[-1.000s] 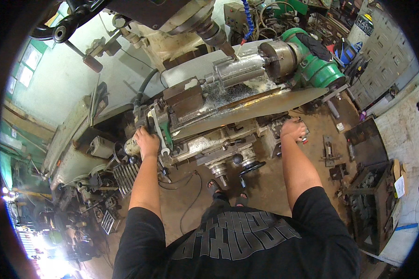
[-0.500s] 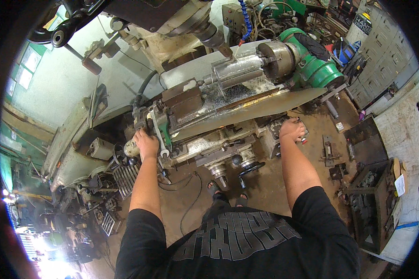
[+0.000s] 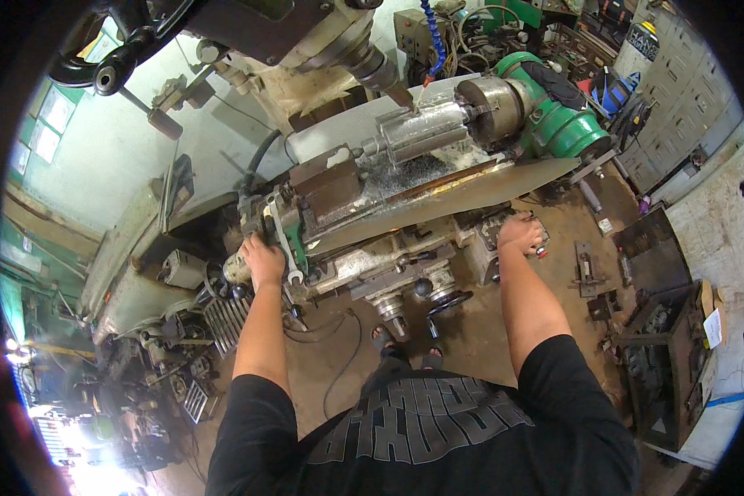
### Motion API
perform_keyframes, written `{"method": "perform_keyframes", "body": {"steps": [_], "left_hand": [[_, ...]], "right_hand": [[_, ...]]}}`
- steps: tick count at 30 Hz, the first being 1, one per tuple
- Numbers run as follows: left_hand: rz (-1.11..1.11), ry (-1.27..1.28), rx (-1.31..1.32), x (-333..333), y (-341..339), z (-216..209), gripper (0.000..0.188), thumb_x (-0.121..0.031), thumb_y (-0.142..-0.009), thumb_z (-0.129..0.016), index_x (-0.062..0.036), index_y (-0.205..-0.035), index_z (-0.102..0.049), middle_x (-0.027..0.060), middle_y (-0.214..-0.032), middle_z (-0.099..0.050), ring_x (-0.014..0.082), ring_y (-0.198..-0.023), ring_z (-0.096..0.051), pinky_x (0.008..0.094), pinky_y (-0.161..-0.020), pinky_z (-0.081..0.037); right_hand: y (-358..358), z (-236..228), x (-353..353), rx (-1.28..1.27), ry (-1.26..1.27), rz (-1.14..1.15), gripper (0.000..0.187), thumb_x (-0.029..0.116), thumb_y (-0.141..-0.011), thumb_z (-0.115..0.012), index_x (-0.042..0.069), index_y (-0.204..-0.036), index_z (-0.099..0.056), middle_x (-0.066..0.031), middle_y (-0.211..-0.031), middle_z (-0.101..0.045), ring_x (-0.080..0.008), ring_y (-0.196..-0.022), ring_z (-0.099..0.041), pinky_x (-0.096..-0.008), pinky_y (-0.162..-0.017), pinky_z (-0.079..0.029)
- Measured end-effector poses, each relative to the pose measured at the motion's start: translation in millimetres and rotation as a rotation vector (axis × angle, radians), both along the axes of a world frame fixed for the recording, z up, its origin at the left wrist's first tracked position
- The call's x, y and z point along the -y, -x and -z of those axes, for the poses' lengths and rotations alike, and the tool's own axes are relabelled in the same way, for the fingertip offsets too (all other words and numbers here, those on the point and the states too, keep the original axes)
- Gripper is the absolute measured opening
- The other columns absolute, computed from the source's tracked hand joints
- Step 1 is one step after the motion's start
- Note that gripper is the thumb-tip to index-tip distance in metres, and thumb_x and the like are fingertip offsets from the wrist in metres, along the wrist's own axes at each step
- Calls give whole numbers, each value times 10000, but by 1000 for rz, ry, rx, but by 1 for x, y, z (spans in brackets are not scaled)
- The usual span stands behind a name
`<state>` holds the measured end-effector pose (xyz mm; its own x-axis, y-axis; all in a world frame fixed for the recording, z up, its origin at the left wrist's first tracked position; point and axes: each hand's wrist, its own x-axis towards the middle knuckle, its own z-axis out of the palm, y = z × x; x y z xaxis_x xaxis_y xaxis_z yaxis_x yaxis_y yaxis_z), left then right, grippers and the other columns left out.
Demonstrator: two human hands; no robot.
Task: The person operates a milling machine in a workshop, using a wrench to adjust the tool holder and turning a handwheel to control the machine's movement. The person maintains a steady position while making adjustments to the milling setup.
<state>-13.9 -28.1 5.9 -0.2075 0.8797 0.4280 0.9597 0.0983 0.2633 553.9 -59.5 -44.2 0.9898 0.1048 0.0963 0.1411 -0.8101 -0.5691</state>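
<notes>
My left hand [image 3: 262,261] is curled over the left end of the milling machine's table, beside an open-ended spanner [image 3: 291,248] and a green-handled tool [image 3: 298,241]. What its fingers hold is hidden. On the right, my right hand [image 3: 519,232] is bent over the top of a metal box [image 3: 481,248] at the machine's front, with a red knob [image 3: 541,252] next to it. Its grip is hidden too. Beyond the hands, a shiny grooved metal cylinder [image 3: 422,131] lies between a chuck [image 3: 492,107] and a tailstock [image 3: 326,178], under the cutter spindle [image 3: 395,89].
A long tan guard sheet [image 3: 455,205] runs along the table front. Below it is a crank handwheel [image 3: 450,302]. A blue coolant hose [image 3: 434,41] hangs by the spindle. A green dividing head [image 3: 566,124] is at right. A metal tool cabinet [image 3: 657,364] stands lower right.
The spindle and cutter show slightly lower in the picture, and the rest of the view has shifted a little. Both hands keep their places.
</notes>
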Motion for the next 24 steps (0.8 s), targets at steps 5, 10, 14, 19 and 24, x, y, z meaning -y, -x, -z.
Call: {"method": "perform_keyframes", "body": {"steps": [5,10,14,19,24], "left_hand": [[-4,-18,-22,0,1,2,576,-86,-785,-652,51,-1325,-507,256,-1350,-502,459,-1303,-419,530,-1132,-353],[8,-19,-40,1,-1,1,563,-76,-783,-645,61,-1312,-506,259,-1331,-508,464,-1296,-420,535,-1131,-350],[16,-28,-17,1,-1,0,545,-77,-786,-645,61,-1296,-512,252,-1309,-520,458,-1277,-432,532,-1125,-357],[9,-60,-31,-1,0,4,519,-60,-780,-626,55,-1276,-524,252,-1284,-531,457,-1248,-442,522,-1111,-364],[17,-76,-35,-2,3,7,525,-61,-779,-626,55,-1280,-522,259,-1298,-525,459,-1253,-438,521,-1114,-364]], "right_hand": [[0,-1,2,-38,13,-15,546,465,-1009,-401,28,-1256,-616,-173,-1347,-586,-348,-1301,-497,-587,-1036,-361],[-1,-3,2,-44,19,-22,562,464,-1015,-392,1,-1246,-612,-175,-1325,-591,-336,-1300,-503,-581,-1040,-357],[0,-2,3,-25,24,-20,564,460,-1016,-388,-15,-1219,-614,-173,-1298,-607,-339,-1280,-519,-578,-1023,-366],[0,1,1,3,18,-2,537,453,-1017,-383,14,-1211,-626,-165,-1286,-615,-340,-1261,-530,-584,-1006,-376],[-1,3,1,7,11,-5,525,455,-1019,-380,37,-1211,-632,-161,-1301,-608,-337,-1267,-527,-594,-1005,-376]]}}
